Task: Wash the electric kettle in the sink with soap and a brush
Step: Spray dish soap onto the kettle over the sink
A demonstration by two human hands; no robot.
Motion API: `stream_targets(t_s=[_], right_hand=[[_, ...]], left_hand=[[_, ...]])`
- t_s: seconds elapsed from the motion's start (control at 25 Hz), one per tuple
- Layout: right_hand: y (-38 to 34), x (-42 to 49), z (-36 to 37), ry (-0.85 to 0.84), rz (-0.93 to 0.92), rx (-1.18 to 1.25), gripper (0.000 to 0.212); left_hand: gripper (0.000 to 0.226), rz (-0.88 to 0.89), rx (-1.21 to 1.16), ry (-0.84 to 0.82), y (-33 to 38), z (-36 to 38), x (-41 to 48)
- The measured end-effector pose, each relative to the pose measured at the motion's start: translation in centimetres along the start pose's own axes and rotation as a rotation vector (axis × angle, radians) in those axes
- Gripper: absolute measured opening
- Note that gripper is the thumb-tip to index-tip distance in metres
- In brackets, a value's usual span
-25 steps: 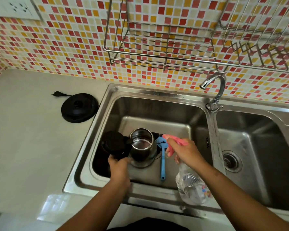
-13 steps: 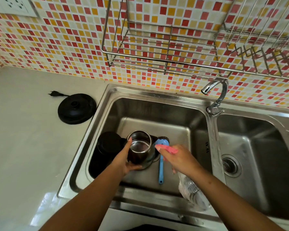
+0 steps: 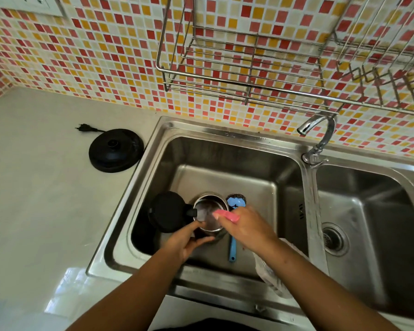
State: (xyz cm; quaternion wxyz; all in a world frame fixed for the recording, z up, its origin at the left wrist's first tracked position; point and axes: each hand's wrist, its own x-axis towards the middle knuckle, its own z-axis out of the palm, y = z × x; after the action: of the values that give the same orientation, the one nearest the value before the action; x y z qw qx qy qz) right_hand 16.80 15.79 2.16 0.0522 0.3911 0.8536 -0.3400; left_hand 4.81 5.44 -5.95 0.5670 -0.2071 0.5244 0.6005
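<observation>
The steel electric kettle (image 3: 207,212) stands in the left sink basin (image 3: 249,177), its black lid (image 3: 167,211) flipped open to the left. My left hand (image 3: 189,242) grips the kettle's near side. My right hand (image 3: 246,228) holds a clear spray bottle (image 3: 270,273) with a pink nozzle (image 3: 227,216), and the nozzle points into the kettle's mouth. A blue-handled brush (image 3: 232,249) lies on the basin floor right of the kettle, partly hidden under my right hand.
The black kettle base (image 3: 116,150) with its plug sits on the white counter left of the sink. A chrome tap (image 3: 318,137) stands between the two basins. The right basin has a drain (image 3: 332,238). A wire dish rack (image 3: 249,68) hangs on the tiled wall.
My left hand moved from the lid side onto the kettle's body. My right hand brought the spray nozzle left, over the kettle's opening.
</observation>
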Motion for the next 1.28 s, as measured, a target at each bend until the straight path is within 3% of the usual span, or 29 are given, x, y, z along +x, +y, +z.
stream_targets(t_s=[0.2, 0.48, 1.28], right_hand=[[0.5, -0.7, 1.6, 0.032, 0.064, -0.091, 0.062], [-1.2, -1.4, 1.3, 0.039, -0.023, -0.245, 0.054], [0.0, -1.1, 0.1, 0.037, 0.012, -0.139, 0.061]], left_hand=[[0.010, 0.030, -0.017, -0.036, -0.7, -0.6, -0.2], [0.013, 0.045, 0.012, -0.078, -1.2, -0.6, -0.2], [0.017, 0.046, 0.016, -0.061, -1.2, -0.4, -1.6]])
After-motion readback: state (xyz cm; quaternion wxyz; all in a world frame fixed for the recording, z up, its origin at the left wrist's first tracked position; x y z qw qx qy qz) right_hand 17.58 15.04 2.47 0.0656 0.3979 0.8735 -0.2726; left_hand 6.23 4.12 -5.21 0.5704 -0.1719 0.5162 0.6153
